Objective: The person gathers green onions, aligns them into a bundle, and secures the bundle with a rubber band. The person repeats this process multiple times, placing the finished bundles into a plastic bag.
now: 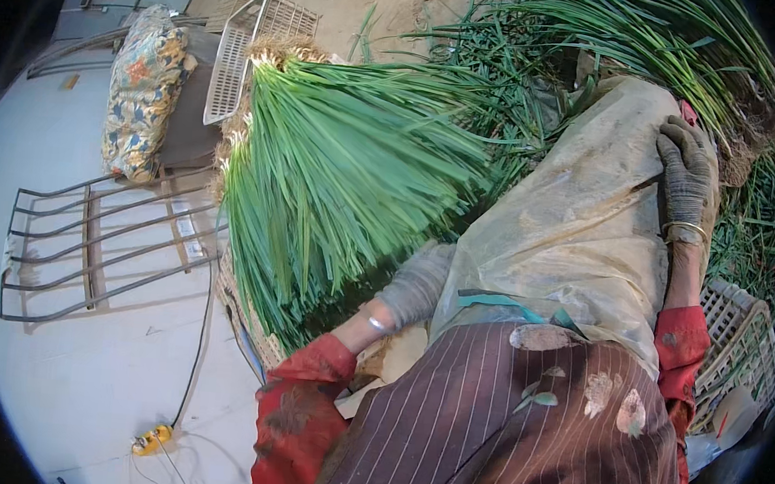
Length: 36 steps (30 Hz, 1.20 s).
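My left hand (420, 280), in a grey knit glove, is beside my left thigh at the lower edge of a large heap of long-leaved green allium plants (346, 164). Its fingers are hidden, so its grip cannot be seen. The heap's white stem bases and brown roots lie along the left and top. My right hand (685, 166), in a dirty knit glove, rests on my right knee over a translucent plastic apron (568, 201). Nothing shows in its fingers. Beyond that knee lies another bunch of rooted green plants (688, 68).
Loose leaves (502, 80) litter the floor ahead. A white plastic crate (238, 53) stands behind the heap; a woven basket (737, 358) is at my right. Leftward are a metal rack (108, 240), a patterned cushion (145, 97) and a yellow power socket (152, 440) with cable.
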{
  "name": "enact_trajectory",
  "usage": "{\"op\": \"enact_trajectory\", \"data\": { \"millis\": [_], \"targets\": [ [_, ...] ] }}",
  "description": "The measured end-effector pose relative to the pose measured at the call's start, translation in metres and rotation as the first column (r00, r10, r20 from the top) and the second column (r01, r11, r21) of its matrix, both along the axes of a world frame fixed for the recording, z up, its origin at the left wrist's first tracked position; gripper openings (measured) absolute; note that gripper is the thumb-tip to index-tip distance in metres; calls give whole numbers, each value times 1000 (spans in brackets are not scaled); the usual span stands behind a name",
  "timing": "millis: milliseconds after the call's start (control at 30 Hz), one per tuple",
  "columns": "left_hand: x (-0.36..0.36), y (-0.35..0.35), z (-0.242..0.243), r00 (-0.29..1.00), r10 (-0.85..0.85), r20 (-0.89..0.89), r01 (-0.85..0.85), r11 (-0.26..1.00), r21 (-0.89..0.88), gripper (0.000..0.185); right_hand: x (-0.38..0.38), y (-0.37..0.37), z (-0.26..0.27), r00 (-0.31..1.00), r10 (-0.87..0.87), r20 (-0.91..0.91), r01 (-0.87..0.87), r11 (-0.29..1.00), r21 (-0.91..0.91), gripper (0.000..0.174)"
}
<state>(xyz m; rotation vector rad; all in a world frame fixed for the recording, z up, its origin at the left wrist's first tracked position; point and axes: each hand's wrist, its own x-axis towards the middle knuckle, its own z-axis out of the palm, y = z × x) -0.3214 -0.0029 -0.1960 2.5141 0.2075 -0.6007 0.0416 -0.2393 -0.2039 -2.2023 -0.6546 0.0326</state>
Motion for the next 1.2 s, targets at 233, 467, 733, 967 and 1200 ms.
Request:
{"op": "enact_trajectory", "data": {
  "millis": [233, 467, 733, 967, 1200],
  "targets": [
    [13, 21, 139, 838, 139, -528, -377, 847, -375, 43, 6, -5, -13, 1000, 5, 26, -5, 1000, 14, 22],
    [-24, 117, 196, 359, 863, 355, -751, 493, -439, 27, 21, -14, -52, 981, 0, -192, 71, 928, 365, 24],
    [-43, 124, 143, 205, 939, 277, -938, 269, -219, 25, 5, -6, -31, 979, -16, -201, 71, 960, 271, 22],
    [-46, 119, 104, 560, 722, 407, -820, 415, 394, 40, 7, -6, -36, 988, -24, -153, 61, 969, 241, 22],
    [-38, 124, 104, 662, 654, 365, -714, 404, 572, 27, 8, -7, -38, 986, -15, -165, 58, 965, 256, 21]
  ]
}}
